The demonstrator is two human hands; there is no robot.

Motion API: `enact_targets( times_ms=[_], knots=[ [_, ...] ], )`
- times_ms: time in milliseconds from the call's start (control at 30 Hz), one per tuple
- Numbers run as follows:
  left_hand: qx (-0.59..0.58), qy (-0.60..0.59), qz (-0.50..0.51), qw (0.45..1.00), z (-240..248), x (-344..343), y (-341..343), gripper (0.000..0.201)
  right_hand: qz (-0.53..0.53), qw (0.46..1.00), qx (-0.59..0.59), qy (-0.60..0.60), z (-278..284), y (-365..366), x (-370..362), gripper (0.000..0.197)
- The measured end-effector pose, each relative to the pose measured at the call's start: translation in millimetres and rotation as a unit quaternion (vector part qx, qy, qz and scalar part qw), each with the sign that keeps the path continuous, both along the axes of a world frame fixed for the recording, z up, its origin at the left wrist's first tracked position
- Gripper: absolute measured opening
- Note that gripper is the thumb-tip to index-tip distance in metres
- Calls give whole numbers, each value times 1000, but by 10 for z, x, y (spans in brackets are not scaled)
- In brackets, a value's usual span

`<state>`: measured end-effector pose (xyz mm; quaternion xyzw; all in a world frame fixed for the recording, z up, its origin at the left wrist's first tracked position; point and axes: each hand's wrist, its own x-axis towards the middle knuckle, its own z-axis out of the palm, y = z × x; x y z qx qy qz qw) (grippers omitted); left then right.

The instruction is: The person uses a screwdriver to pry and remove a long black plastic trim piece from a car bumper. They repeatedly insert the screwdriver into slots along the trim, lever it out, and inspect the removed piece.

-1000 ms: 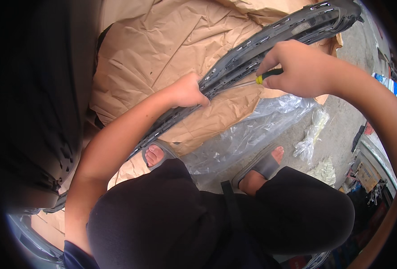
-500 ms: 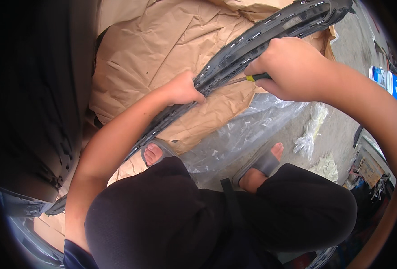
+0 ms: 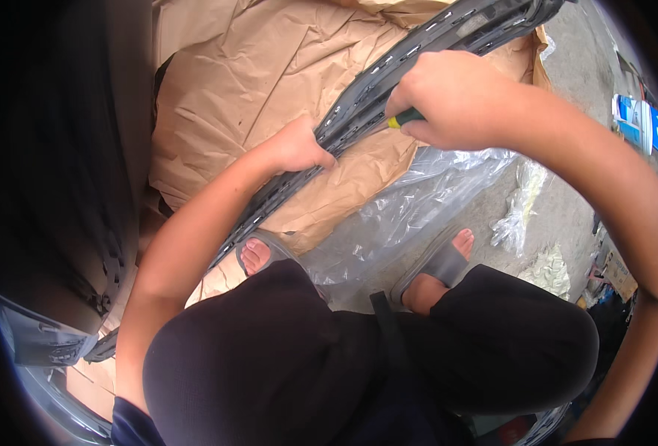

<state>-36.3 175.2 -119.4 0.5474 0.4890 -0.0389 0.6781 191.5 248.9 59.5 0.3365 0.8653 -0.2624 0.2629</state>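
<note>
A long, dark plastic trim strip (image 3: 352,113) with rows of slots and small bright clips runs diagonally from upper right to lower left. My left hand (image 3: 297,147) is closed around its middle, thumb on the near side. My right hand (image 3: 448,100) grips a screwdriver (image 3: 406,118) by its dark green and yellow handle, held close against the strip's near edge. The screwdriver's shaft is barely visible now, so I cannot tell where its tip sits.
Crumpled brown paper (image 3: 225,111) lies under the strip. Clear plastic sheeting (image 3: 358,245) covers floor near my sandalled feet, with bunched plastic wrap (image 3: 518,212) to the right. A large dark panel (image 3: 54,163) stands at left. Blue and white packages (image 3: 644,126) are at far right.
My right hand has moved left and slightly up with the screwdriver, closer to the strip. The strip has shifted a little left in view; my left hand keeps its hold.
</note>
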Motion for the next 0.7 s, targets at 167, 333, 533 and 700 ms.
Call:
enact_targets(
  times_ms=[167, 333, 533, 700],
  knots=[
    [-18, 12, -18, 1000, 24, 14, -28, 47, -7, 1000, 15, -18, 125, -96, -55, 18],
    [-7, 22, -21, 1000, -62, -2, -41, 46, 26, 998, 15, -62, 383, 168, -267, 17],
    [-5, 0, -11, 1000, -80, -9, -20, 43, -41, 997, 63, 6, 896, 201, -65, 21],
    [-10, 1, -3, 1000, -67, -2, -53, 45, -100, 994, 0, 39, 520, -119, 157, 27]
  ],
)
